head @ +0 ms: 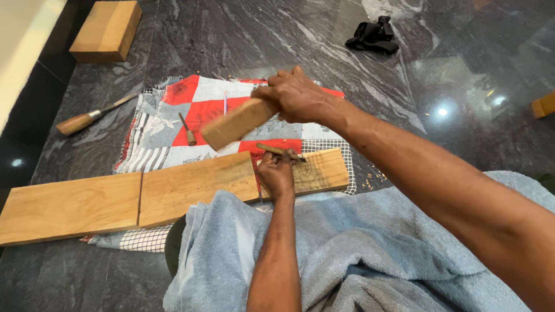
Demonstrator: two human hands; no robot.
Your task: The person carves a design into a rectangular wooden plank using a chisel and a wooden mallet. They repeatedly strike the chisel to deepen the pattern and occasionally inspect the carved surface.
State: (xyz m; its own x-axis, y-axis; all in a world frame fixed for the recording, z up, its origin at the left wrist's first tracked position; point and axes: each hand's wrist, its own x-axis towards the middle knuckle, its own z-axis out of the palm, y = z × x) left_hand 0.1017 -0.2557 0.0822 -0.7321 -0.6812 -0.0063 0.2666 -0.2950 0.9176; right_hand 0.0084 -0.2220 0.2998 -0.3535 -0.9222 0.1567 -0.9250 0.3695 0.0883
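While I am looking down through the head camera, I am logging these items.

Right hand (295, 92): upper centre of the frame, grip wrapped tight around one end of a wooden mallet block (234, 124). The block's long axis is running down and to the left from the fist, its free end hanging above the cloth.

Left hand (276, 173): centre of the frame, grip closed around a chisel (277, 151) with a wooden handle. The handle is lying nearly level, pointing to the right; I cannot see the blade tip, which the hand is hiding.

Carved plank (191, 188): lying across the middle of the frame, long axis left to right, a drawn pattern showing at its right end under the left hand. The chisel is sitting just below and right of the raised block, so the right hand is the nearer one to strike it.

Also present: a red, white and grey patterned cloth (196, 104) under the plank, a spare chisel (87, 120) at left on the dark stone floor (243, 40), a small tool (187, 131) on the cloth, a wood block (107, 30) at upper left, a blue towel (370, 242) over my lap.
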